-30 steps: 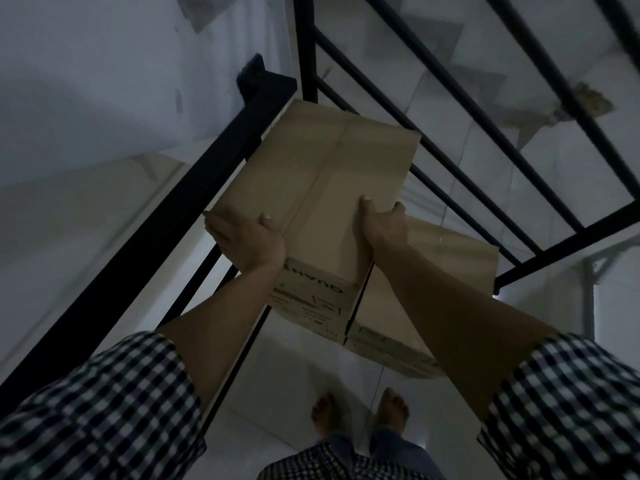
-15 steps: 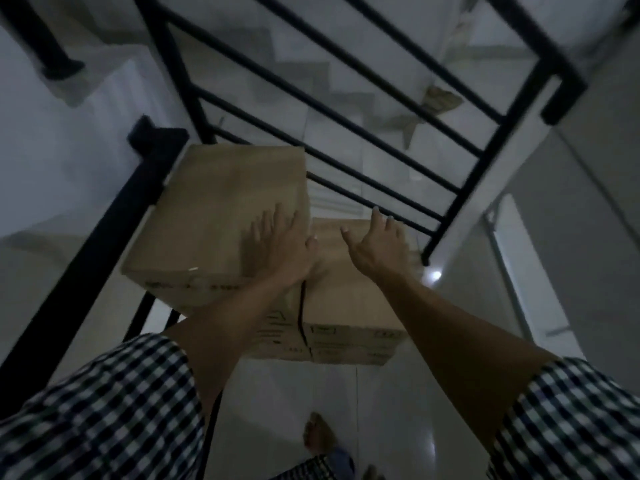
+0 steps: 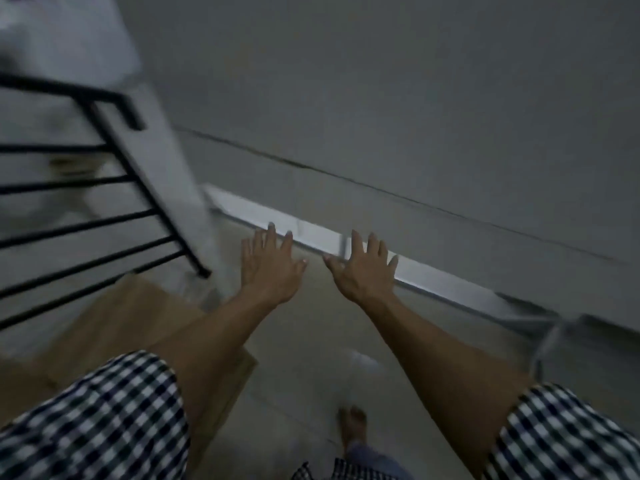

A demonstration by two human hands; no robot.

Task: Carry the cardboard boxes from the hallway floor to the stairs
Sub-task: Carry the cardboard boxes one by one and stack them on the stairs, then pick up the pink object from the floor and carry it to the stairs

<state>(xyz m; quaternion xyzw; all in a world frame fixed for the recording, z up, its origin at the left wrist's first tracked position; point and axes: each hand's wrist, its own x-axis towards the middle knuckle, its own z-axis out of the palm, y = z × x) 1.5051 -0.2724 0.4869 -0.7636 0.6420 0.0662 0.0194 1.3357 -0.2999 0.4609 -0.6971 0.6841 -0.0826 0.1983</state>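
Observation:
Brown cardboard boxes (image 3: 117,320) rest at the lower left beside the black stair railing (image 3: 86,216), partly hidden behind my left arm and checked sleeve. My left hand (image 3: 268,268) is stretched out over the pale floor, fingers spread, holding nothing. My right hand (image 3: 363,270) hovers next to it, also spread and holding nothing. Both hands are to the right of the boxes and apart from them. The view is blurred.
A grey wall (image 3: 415,98) with a white skirting board (image 3: 298,233) runs diagonally ahead. The tiled hallway floor (image 3: 329,341) lies below my hands. My bare foot (image 3: 353,427) shows at the bottom. A white post (image 3: 166,168) stands at the railing's end.
My hands let go of the box set beside the railing and lifted off. The view has swung right, from the stairwell toward the wall and hallway floor.

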